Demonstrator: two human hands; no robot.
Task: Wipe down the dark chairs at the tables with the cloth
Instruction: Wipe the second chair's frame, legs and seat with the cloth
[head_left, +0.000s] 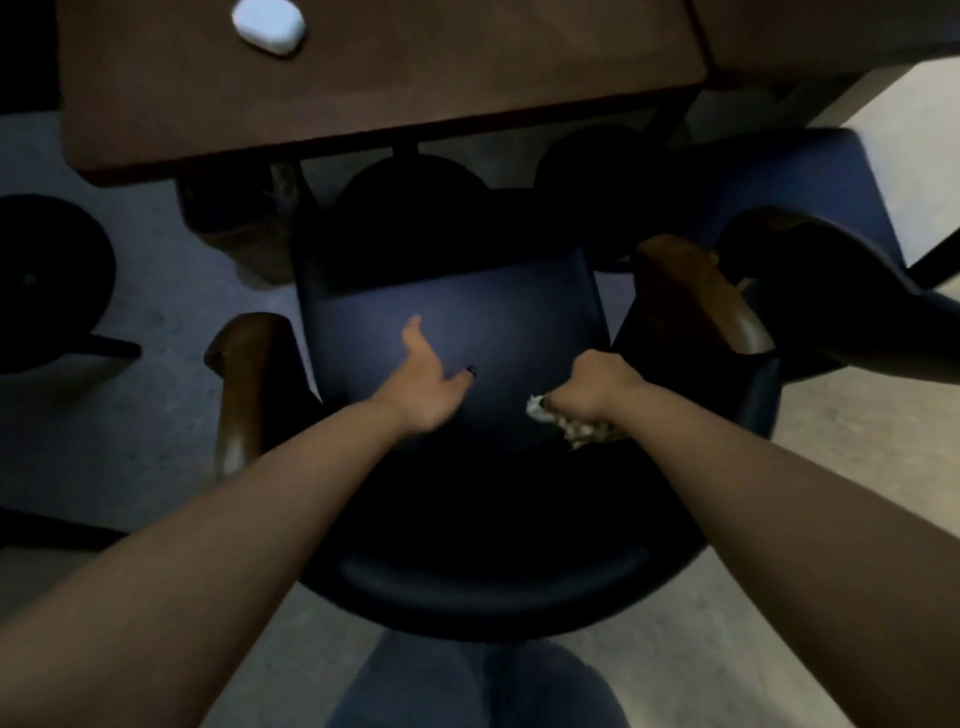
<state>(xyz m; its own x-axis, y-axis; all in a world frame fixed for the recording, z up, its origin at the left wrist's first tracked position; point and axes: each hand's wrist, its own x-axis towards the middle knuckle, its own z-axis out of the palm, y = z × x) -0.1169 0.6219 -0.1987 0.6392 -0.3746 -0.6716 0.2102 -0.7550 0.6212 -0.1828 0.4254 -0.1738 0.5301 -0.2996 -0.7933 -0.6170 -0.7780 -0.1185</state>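
A dark blue chair (498, 322) with wooden armrests stands right below me, its seat half under a brown table (395, 88). My left hand (428, 379) hovers open over the middle of the seat, palm up, holding nothing. My right hand (597, 387) is closed on a crumpled white cloth (574, 423) at the seat's right rear, near the backrest. The curved backrest (493, 577) lies between my forearms. The seat's front is in shadow under the table.
A second dark blue chair (810, 208) stands close on the right, its wooden armrest (691, 296) almost touching this one. A small white object (267, 27) lies on the table. A round black table base (47, 280) sits on the floor at left.
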